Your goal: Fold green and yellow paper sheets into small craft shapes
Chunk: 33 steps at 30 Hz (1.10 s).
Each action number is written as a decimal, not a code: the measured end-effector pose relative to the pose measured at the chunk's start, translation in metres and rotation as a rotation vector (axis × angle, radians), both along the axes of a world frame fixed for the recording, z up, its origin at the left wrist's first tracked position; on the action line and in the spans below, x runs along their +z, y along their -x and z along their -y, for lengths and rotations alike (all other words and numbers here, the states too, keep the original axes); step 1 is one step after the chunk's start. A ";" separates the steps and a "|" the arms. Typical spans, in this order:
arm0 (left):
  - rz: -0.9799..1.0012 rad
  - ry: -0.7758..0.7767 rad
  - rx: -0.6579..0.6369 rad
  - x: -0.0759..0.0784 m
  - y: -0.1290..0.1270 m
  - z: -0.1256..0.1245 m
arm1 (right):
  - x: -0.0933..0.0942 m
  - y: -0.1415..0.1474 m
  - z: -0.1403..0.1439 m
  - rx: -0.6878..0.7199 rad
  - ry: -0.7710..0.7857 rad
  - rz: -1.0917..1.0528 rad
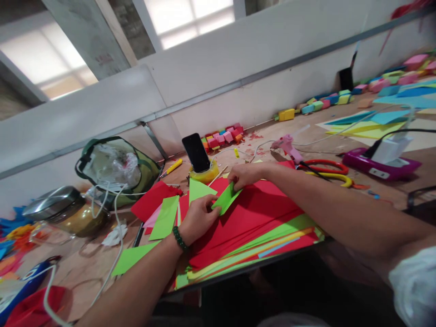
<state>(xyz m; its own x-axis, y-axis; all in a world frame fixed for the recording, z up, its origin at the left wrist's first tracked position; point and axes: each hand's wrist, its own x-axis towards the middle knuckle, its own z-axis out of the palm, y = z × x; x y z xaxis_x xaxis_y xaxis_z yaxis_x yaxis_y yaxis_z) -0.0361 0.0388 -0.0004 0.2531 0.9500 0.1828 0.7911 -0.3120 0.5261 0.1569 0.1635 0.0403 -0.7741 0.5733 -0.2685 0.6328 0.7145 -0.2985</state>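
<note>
While I watch through the head view, both hands pinch one green strip (pixel 225 198) over a sheet of red paper (pixel 259 211) on the surface (pixel 85 261). My left hand (pixel 197 220) grips the strip's lower end, and my right hand (pixel 245 176) holds its upper end between thumb and fingers. More green pieces (pixel 165 218) lie just left of the hands. A phone (pixel 195 152) stands upright behind them, and a glue gun (pixel 288 146) lies further right beside scissors (pixel 325 171).
</note>
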 end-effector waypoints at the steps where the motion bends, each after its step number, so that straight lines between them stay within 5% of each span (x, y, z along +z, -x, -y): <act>1: -0.015 -0.004 0.023 0.000 0.001 0.000 | -0.003 0.002 -0.001 -0.027 -0.028 -0.001; 4: -0.169 -0.141 0.045 0.005 0.001 0.005 | -0.008 0.006 -0.001 -0.109 -0.084 0.019; 7: -0.379 -0.307 -0.102 0.009 -0.001 0.012 | -0.004 0.008 0.005 -0.188 -0.111 0.073; 12: -0.612 -0.267 -0.351 0.012 -0.009 0.021 | 0.014 0.003 0.022 -0.278 -0.038 0.188; 17: -0.613 -0.241 -0.352 0.015 -0.013 0.025 | 0.012 0.002 0.030 -0.258 0.241 0.289; 33: -0.616 -0.159 -0.426 0.032 -0.005 0.037 | 0.013 -0.014 -0.001 -0.246 0.326 0.330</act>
<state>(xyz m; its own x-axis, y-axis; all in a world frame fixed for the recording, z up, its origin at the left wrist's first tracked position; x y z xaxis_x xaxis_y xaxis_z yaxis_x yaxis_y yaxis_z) -0.0307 0.0016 0.0317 0.6921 0.7217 0.0165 0.7215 -0.6908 -0.0483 0.1712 0.1646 0.0537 -0.4710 0.5735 -0.6703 0.8682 0.4357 -0.2373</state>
